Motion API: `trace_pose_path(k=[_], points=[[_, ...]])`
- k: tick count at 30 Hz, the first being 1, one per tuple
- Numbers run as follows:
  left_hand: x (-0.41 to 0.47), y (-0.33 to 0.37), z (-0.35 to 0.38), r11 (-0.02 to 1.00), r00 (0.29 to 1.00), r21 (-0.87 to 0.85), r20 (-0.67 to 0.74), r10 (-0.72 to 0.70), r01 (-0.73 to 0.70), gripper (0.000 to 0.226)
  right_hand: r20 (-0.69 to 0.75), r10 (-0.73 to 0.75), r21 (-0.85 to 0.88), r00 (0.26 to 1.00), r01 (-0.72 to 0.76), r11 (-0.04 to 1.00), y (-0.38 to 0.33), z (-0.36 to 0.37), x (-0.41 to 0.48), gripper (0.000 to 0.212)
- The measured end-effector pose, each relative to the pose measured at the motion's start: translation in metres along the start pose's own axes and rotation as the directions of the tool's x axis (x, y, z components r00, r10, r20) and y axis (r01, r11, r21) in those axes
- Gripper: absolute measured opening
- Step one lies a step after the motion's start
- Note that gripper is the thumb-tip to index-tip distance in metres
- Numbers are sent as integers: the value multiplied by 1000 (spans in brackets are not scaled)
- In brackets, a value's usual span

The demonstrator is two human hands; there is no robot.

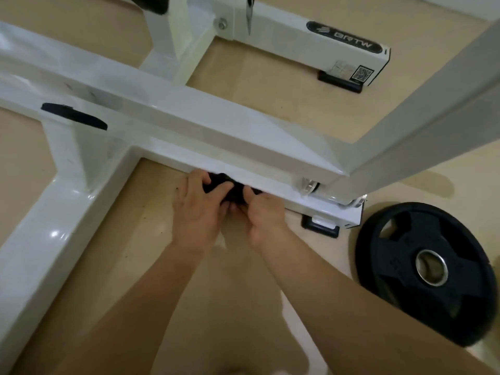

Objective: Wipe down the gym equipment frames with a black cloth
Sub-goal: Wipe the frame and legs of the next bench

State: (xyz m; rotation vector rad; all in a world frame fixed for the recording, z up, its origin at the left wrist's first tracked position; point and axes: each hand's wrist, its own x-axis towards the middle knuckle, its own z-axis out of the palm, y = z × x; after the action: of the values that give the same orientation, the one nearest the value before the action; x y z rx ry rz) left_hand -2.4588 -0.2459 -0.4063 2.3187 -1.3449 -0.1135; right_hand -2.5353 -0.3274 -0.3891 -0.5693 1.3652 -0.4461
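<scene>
A white gym equipment frame (173,123) fills the upper half of the head view, with beams running low over the floor. A bunched black cloth (232,189) lies against the side of the lowest beam (270,182), under the upper beam. My left hand (198,209) grips the cloth from the left, fingers curled over it. My right hand (263,215) grips it from the right, thumb on top. Most of the cloth is hidden between my fingers.
A black weight plate (424,269) lies flat on the beige floor at the right. Black rubber feet (320,226) sit under the frame ends. A diagonal white beam (422,131) rises to the upper right. Another base beam (35,239) runs toward the lower left.
</scene>
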Motion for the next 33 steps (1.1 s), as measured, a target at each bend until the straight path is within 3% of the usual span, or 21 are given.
trace_pose_path(k=[4, 7, 9, 11, 13, 15, 17, 19, 21, 25, 28, 30, 33], points=[[-3, 67, 35, 960, 998, -275, 47, -35, 47, 28, -117, 65, 279, 991, -30, 960, -13, -76, -8, 16], [-23, 120, 63, 920, 988, -381, 82, 134, -93, 20, -183, 56, 360, 982, 14, 933, -27, -124, -24, 13], [-27, 137, 75, 895, 958, -397, 109, 267, -204, 20, -164, 9, 335, 986, 47, 941, -33, -147, -32, 14], [-24, 134, 73, 895, 937, -356, 118, 329, -269, 21, -147, -97, 200, 984, 125, 972, -32, -152, -30, 20], [-19, 109, 64, 914, 974, -362, 59, 221, -185, 26, -107, -229, -2, 967, 230, 973, -24, -132, -25, 21], [-12, 77, 55, 941, 999, -336, -28, 21, -29, 28, -46, -309, -237, 950, 290, 927, -13, -94, -17, 4], [-5, 53, 41, 900, 966, -370, -25, -258, 231, 28, -30, -359, -379, 933, 321, 868, -6, -58, -12, 25], [-1, 46, 33, 869, 928, -361, -28, -372, 338, 28, -58, -346, -371, 936, 302, 878, -2, -37, -11, 38], [-3, 60, 34, 887, 947, -380, -79, -312, 260, 30, -124, -319, -282, 939, 275, 919, -4, -48, -11, 35], [-17, 135, 64, 916, 996, -392, -3, 90, -84, 31, -387, -353, -158, 852, 315, 936, -26, -126, -10, 24], [-23, 180, 84, 880, 896, -407, 253, 365, -243, 45, -529, -284, -103, 799, 272, 957, -43, -181, -6, 18], [-24, 181, 86, 853, 817, -381, 316, 482, -356, 52, -450, -302, -119, 840, 279, 953, -48, -189, -6, 16], [-19, 152, 69, 897, 920, -348, 178, 348, -272, 25, -205, -461, -419, 863, 349, 838, -47, -168, -13, 17]])
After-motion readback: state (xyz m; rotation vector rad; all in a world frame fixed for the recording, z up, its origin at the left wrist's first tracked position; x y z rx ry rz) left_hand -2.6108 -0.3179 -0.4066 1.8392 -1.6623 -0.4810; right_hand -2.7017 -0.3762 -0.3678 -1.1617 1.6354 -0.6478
